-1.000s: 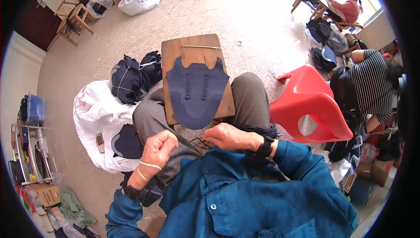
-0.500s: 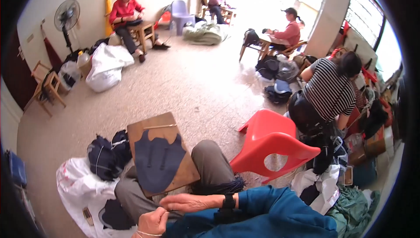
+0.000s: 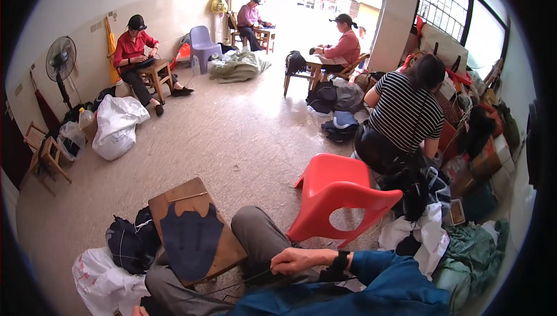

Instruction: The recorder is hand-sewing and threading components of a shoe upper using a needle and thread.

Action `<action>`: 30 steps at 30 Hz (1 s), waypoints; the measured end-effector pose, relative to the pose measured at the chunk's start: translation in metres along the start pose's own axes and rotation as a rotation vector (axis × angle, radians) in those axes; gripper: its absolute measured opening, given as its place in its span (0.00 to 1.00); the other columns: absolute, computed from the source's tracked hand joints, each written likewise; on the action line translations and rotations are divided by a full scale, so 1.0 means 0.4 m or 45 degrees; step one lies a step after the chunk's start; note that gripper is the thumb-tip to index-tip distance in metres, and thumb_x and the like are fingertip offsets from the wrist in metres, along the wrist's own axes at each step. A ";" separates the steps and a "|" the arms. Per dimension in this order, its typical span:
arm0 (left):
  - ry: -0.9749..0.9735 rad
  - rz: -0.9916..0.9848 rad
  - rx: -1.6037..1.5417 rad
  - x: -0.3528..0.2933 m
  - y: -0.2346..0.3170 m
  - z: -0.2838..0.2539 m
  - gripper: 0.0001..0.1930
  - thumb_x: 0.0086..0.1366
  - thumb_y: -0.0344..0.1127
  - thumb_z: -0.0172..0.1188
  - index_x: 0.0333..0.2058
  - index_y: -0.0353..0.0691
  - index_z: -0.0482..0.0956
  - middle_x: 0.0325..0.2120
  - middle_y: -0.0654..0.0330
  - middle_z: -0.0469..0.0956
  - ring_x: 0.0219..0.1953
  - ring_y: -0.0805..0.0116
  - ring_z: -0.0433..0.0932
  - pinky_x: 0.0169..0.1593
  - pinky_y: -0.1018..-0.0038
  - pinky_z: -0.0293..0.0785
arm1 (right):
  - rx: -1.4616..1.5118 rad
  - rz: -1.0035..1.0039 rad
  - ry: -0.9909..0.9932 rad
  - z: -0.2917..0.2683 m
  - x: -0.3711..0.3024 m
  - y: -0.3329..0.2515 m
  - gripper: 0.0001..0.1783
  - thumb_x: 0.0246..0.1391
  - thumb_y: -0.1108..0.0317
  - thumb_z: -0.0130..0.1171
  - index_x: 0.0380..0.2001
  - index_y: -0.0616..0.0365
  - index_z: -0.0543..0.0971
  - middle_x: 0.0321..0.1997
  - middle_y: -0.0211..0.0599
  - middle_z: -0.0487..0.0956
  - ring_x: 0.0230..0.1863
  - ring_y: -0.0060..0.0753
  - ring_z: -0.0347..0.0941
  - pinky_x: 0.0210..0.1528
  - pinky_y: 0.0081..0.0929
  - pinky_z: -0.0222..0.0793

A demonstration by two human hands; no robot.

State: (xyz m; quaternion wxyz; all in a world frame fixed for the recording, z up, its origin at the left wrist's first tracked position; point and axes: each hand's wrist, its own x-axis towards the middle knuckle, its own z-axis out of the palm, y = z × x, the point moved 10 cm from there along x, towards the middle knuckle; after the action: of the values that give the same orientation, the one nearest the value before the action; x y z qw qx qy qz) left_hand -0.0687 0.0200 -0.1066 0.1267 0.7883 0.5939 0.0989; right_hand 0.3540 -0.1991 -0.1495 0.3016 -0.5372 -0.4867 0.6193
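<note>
My right hand (image 3: 290, 261) is closed above my right thigh, with a thin dark cord (image 3: 243, 282) pinched in its fingers. The cord slants from there toward the lower left. Only a bit of my left hand (image 3: 140, 311) shows at the bottom edge; its fingers are mostly cut off. A wooden board (image 3: 235, 251) rests slanted by my knees. On it lies a dark navy cut piece of material (image 3: 194, 246) with two rows of marks or slits, and a thin stick-like strip (image 3: 188, 198) lies near the board's far edge.
A red plastic chair (image 3: 333, 171) stands right of my knee. Dark bundles (image 3: 130, 243) and a white sack (image 3: 104, 281) lie at left. A person in a striped shirt (image 3: 406, 113) bends beside piled goods. Other people sit at small tables farther off.
My hands were together and are now apart: the right moved right and the left down-left to the bottom edge. The cord now shows stretched out. The view has shifted.
</note>
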 end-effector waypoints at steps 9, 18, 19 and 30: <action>0.037 0.141 0.164 -0.050 0.036 0.008 0.18 0.71 0.48 0.52 0.39 0.39 0.82 0.32 0.45 0.82 0.33 0.42 0.80 0.38 0.54 0.75 | -0.357 -0.622 0.340 -0.025 -0.047 -0.154 0.11 0.64 0.66 0.56 0.39 0.64 0.79 0.32 0.40 0.78 0.35 0.39 0.76 0.43 0.33 0.72; -0.271 0.933 -0.780 -0.185 0.699 0.010 0.09 0.68 0.35 0.60 0.44 0.38 0.81 0.30 0.45 0.81 0.31 0.46 0.81 0.34 0.62 0.76 | -0.353 -0.900 0.116 0.168 0.031 -0.342 0.10 0.64 0.67 0.54 0.34 0.65 0.75 0.28 0.48 0.76 0.31 0.52 0.72 0.36 0.38 0.69; -0.312 0.902 -0.763 -0.183 0.699 0.024 0.09 0.68 0.34 0.60 0.43 0.37 0.81 0.29 0.44 0.80 0.29 0.45 0.80 0.32 0.62 0.74 | -0.255 -0.826 0.112 0.162 0.038 -0.343 0.11 0.65 0.66 0.54 0.35 0.65 0.75 0.29 0.46 0.76 0.31 0.45 0.72 0.36 0.36 0.69; -0.787 0.407 -1.197 -0.176 0.592 0.256 0.12 0.71 0.38 0.58 0.34 0.34 0.80 0.22 0.63 0.78 0.24 0.74 0.74 0.30 0.72 0.71 | 0.923 -0.290 -0.160 0.183 0.149 -0.212 0.11 0.64 0.66 0.56 0.36 0.64 0.82 0.39 0.36 0.84 0.44 0.25 0.79 0.52 0.24 0.72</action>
State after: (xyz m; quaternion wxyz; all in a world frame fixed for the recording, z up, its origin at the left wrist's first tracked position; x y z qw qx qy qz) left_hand 0.1591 -0.1184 -0.1289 0.6139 0.7195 0.2952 0.1352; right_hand 0.2568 -0.1366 -0.0967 0.5084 -0.2994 -0.3103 0.7454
